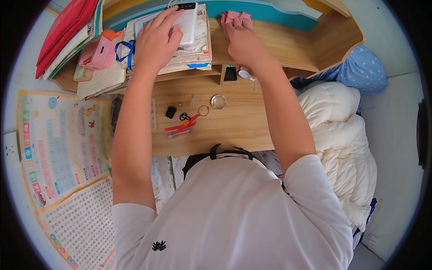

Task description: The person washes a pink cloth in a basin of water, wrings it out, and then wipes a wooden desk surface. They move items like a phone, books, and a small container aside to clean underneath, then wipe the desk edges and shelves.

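My left hand [153, 44] lies palm down over a white device [187, 30] with a dark display strip, which looks like a power bank. Its fingers are spread, and they do not close around the device. Beneath the device is a stack of worn books and papers [201, 50]. Further right, my right hand [246, 44] presses a crumpled pink cloth [236, 16] onto the upper wooden shelf [280, 44], near the teal back panel [270, 13]. My fingertips are bunched on the cloth and partly cover it.
A pink box [97, 54], a blue ribbon [130, 50] and red folders [64, 30] crowd the shelf's left. Below, the desk [236, 128] carries a clear round dish [218, 102], a key ring [203, 110] and red strips [180, 126]. White bedding [341, 145] lies right.
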Motion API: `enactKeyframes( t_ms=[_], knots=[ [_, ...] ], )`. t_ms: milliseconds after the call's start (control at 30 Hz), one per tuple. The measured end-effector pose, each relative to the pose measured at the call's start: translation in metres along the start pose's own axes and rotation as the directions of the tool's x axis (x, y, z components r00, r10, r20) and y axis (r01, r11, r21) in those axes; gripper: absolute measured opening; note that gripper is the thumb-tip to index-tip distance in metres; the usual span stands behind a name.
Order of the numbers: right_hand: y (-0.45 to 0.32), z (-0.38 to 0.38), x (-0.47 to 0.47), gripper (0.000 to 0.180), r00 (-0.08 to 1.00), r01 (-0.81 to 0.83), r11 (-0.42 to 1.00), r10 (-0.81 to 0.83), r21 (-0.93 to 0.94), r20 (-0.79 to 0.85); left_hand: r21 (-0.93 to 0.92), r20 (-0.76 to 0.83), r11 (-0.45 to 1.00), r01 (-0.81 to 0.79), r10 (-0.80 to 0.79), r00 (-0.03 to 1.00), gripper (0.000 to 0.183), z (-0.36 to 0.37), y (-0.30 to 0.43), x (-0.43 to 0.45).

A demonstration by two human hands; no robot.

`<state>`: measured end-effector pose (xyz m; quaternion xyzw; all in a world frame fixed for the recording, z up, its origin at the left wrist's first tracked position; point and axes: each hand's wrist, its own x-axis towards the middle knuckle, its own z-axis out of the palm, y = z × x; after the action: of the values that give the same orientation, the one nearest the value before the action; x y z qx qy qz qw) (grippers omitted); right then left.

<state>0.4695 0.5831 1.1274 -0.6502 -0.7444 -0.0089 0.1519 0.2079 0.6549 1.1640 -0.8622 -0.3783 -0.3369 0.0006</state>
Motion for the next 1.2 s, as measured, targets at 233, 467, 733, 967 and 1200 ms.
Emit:
enactKeyframes(
  t_ms=[233,467,733,967,1200],
  knots=[
    [-0.013,0.003,-0.099,0.062,0.977,0.113,0.99,-0.125,-0.079,-0.17,0.011,0.017,1.0,0.025,-0.025,1.0,0.045,-0.005,-0.001,-0.007],
    [0.025,-0.004,-0.021,0.067,0.993,0.066,0.986,-0.079,-0.15,-0.084,0.004,-0.029,1.0,0.007,-0.007,1.0,0.04,-0.008,0.011,0.0],
    [0.012,-0.011,-0.122,0.076,0.98,0.099,0.983,-0.123,-0.154,-0.154,0.012,-0.022,1.0,0.008,-0.008,1.0,0.041,-0.011,0.011,-0.006],
    [0.053,-0.014,-0.04,0.069,1.0,-0.01,0.98,0.006,-0.197,-0.018,-0.009,0.0,0.999,0.044,-0.044,0.999,0.042,-0.004,0.01,0.0],
    [0.048,-0.017,-0.115,0.063,0.976,0.063,0.99,-0.087,-0.128,-0.2,-0.023,-0.03,0.999,0.032,-0.033,0.999,0.042,-0.004,0.002,-0.01]
  ],
)
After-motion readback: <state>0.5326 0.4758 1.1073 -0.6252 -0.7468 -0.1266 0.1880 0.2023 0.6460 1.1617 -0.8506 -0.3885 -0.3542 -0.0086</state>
